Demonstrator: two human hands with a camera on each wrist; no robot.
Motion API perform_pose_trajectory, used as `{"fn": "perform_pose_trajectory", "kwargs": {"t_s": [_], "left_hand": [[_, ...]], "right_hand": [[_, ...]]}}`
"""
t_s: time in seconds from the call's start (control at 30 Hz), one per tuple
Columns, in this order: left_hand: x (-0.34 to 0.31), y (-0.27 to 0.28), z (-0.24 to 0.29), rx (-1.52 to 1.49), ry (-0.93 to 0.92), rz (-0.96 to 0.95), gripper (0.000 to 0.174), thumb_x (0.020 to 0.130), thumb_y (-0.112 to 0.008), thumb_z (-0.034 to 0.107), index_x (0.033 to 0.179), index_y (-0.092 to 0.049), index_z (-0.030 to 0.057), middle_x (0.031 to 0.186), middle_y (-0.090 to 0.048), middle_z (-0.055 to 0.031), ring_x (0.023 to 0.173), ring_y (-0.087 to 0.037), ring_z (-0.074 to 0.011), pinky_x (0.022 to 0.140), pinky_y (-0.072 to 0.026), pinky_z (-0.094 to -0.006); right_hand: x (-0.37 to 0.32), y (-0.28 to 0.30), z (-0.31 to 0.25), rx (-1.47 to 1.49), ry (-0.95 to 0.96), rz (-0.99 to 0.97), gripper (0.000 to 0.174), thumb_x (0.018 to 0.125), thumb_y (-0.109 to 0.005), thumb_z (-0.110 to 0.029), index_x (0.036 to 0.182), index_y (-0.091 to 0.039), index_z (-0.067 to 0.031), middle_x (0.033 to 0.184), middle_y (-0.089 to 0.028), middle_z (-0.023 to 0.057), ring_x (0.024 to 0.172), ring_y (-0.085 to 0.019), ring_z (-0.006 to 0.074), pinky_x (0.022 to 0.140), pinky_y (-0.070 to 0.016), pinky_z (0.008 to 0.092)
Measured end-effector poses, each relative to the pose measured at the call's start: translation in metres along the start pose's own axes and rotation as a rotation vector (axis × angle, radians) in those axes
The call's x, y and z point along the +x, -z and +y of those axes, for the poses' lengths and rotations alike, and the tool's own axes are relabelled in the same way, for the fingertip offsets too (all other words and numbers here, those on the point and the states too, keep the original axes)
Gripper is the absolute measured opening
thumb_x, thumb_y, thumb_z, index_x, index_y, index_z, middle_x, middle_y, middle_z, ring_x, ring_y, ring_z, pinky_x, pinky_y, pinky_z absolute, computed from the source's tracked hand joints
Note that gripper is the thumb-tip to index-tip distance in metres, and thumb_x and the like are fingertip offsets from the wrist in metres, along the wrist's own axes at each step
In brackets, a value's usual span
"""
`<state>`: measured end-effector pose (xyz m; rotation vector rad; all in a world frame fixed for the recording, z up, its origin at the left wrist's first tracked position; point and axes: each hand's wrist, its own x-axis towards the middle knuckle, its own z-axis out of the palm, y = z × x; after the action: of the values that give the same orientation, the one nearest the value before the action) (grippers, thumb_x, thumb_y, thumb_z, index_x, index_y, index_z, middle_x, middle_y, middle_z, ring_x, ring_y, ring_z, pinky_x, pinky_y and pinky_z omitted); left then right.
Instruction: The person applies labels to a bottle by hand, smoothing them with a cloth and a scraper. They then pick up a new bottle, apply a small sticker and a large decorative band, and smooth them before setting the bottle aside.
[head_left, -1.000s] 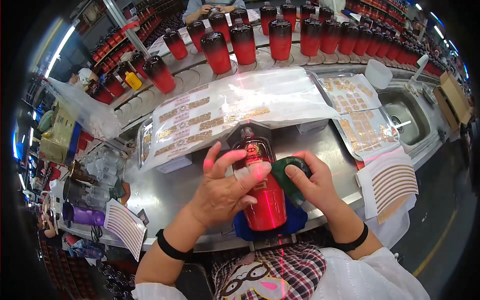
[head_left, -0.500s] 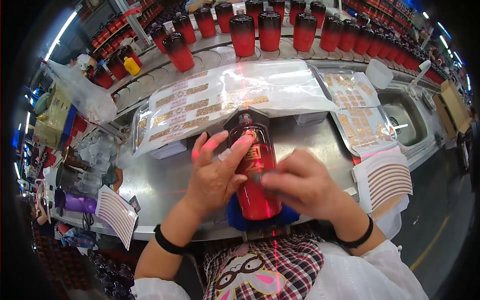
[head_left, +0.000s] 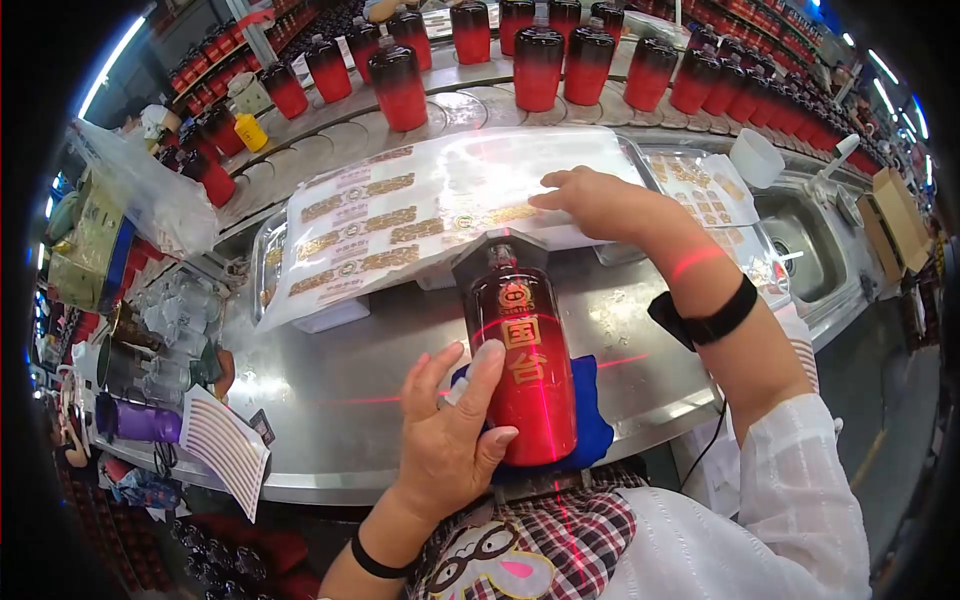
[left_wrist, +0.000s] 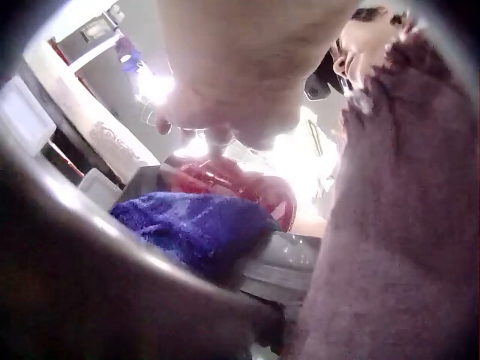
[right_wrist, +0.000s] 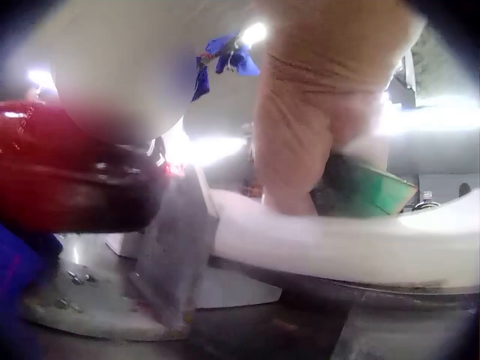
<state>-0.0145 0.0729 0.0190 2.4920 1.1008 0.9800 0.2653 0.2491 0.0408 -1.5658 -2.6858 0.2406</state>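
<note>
A red bottle (head_left: pixel 525 420), dark toward its neck and bearing gold lettering (head_left: pixel 524 348), lies on a blue cloth (head_left: pixel 592 415), its neck end at a grey angled rest (head_left: pixel 497 247). My left hand (head_left: pixel 450 430) is at the bottle's left side, fingers loosely extended, index fingertip right at the lettering. My right hand (head_left: pixel 605 205) reaches over a white sheet of gold decals (head_left: pixel 520 165), fingertips at a gold strip. It keeps a green scraper (right_wrist: pixel 382 191) tucked in its grip, visible in the right wrist view and hidden by the hand in the head view.
Red-and-black bottles (head_left: pixel 538 70) stand along the conveyor behind the sheet. Right of it are a tray of small gold decals (head_left: pixel 700 185) and a sink (head_left: pixel 805 240). Curved strips on paper (head_left: pixel 225 450) and a purple bottle (head_left: pixel 140 420) lie at left.
My right hand has left the bottle and moved forward to the decal sheet. My left hand has shifted lower along the bottle's side, uncovering the gold lettering. Bottles on the conveyor have moved left.
</note>
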Motion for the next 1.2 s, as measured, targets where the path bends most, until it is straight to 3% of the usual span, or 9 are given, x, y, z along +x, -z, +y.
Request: {"fn": "perform_pose_trajectory", "kwargs": {"t_s": [0.1, 0.23, 0.37, 0.47, 0.57, 0.7, 1.03, 1.13, 1.2], "left_hand": [[-0.010, -0.012, -0.004, -0.056, 0.032, 0.055, 0.058, 0.098, -0.051, 0.044, 0.141, -0.050, 0.0038, 0.131, -0.061, -0.0128, 0.128, -0.045, -0.0350, 0.110, -0.0297, -0.0523], [-0.018, -0.030, -0.014, -0.184, 0.037, 0.117, 0.057, 0.098, -0.053, 0.043, 0.139, -0.051, 0.0038, 0.135, -0.056, -0.0169, 0.126, -0.046, -0.0361, 0.108, -0.0329, -0.0520], [-0.022, -0.035, -0.023, -0.215, 0.024, 0.144, 0.054, 0.097, -0.055, 0.041, 0.138, -0.052, 0.0053, 0.134, -0.052, -0.0214, 0.123, -0.048, -0.0372, 0.106, -0.0356, -0.0521], [-0.027, -0.039, -0.030, -0.239, 0.028, 0.150, 0.053, 0.097, -0.056, 0.040, 0.137, -0.053, 0.0062, 0.133, -0.051, -0.0232, 0.121, -0.049, -0.0379, 0.105, -0.0367, -0.0522], [-0.030, -0.043, -0.035, -0.276, 0.033, 0.169, 0.053, 0.097, -0.056, 0.039, 0.137, -0.053, 0.0058, 0.133, -0.052, -0.0233, 0.119, -0.050, -0.0380, 0.104, -0.0377, -0.0516], [-0.026, -0.043, -0.034, -0.332, 0.022, 0.160, 0.054, 0.096, -0.058, 0.038, 0.138, -0.051, 0.0048, 0.131, -0.055, -0.0222, 0.118, -0.051, -0.0378, 0.101, -0.0398, -0.0506], [-0.028, -0.042, -0.036, -0.296, 0.028, 0.166, 0.057, 0.097, -0.058, 0.036, 0.141, -0.047, 0.0004, 0.129, -0.059, -0.0234, 0.114, -0.054, -0.0373, 0.095, -0.0460, -0.0457], [-0.027, -0.043, -0.033, -0.348, 0.057, 0.170, 0.057, 0.097, -0.057, 0.035, 0.141, -0.046, -0.0007, 0.128, -0.059, -0.0238, 0.116, -0.053, -0.0377, 0.096, -0.0459, -0.0460], [-0.026, -0.043, -0.034, -0.330, 0.041, 0.171, 0.058, 0.098, -0.056, 0.035, 0.141, -0.044, -0.0021, 0.128, -0.059, -0.0244, 0.119, -0.052, -0.0386, 0.099, -0.0450, -0.0457]], "right_hand": [[0.023, 0.011, -0.005, -0.045, -0.016, -0.261, 0.053, 0.085, -0.051, 0.006, 0.131, -0.062, -0.0177, 0.143, -0.050, 0.0178, 0.125, -0.051, 0.0375, 0.103, -0.0458, 0.0421], [0.060, -0.001, -0.011, -0.088, 0.109, -0.116, 0.057, 0.087, -0.059, -0.006, 0.138, -0.054, -0.0302, 0.149, -0.040, 0.0139, 0.125, -0.049, 0.0383, 0.100, -0.0481, 0.0473], [0.081, -0.003, -0.026, -0.181, 0.049, -0.225, 0.040, 0.095, -0.054, -0.022, 0.134, -0.057, -0.0277, 0.135, -0.052, 0.0098, 0.123, -0.051, 0.0339, 0.096, -0.0484, 0.0525], [0.072, -0.002, -0.016, -0.308, -0.045, -0.276, 0.055, 0.088, -0.057, -0.008, 0.137, -0.054, -0.0315, 0.138, -0.047, 0.0111, 0.123, -0.050, 0.0367, 0.095, -0.0504, 0.0479], [0.061, 0.014, -0.009, -0.428, -0.214, -0.423, 0.050, 0.088, -0.053, -0.005, 0.132, -0.060, -0.0280, 0.134, -0.051, 0.0116, 0.123, -0.050, 0.0365, 0.093, -0.0507, 0.0484], [0.066, 0.001, 0.003, -0.190, 0.001, -0.123, 0.054, 0.085, -0.050, 0.002, 0.129, -0.063, -0.0261, 0.132, -0.054, 0.0112, 0.124, -0.050, 0.0357, 0.093, -0.0503, 0.0494], [0.019, 0.014, 0.073, -0.328, -0.481, -0.253, 0.027, 0.095, -0.053, -0.023, 0.117, -0.068, -0.0237, 0.131, -0.054, 0.0118, 0.126, -0.049, 0.0329, 0.098, -0.0469, 0.0511], [-0.001, -0.011, 0.104, -0.255, -0.175, 0.013, 0.033, 0.090, -0.053, -0.008, 0.115, -0.070, -0.0221, 0.137, -0.052, 0.0114, 0.124, -0.051, 0.0353, 0.097, -0.0476, 0.0489], [-0.005, -0.018, 0.119, -0.302, -0.290, 0.009, 0.032, 0.089, -0.056, -0.011, 0.114, -0.071, -0.0213, 0.144, -0.047, 0.0109, 0.128, -0.049, 0.0346, 0.099, -0.0476, 0.0465]]}}
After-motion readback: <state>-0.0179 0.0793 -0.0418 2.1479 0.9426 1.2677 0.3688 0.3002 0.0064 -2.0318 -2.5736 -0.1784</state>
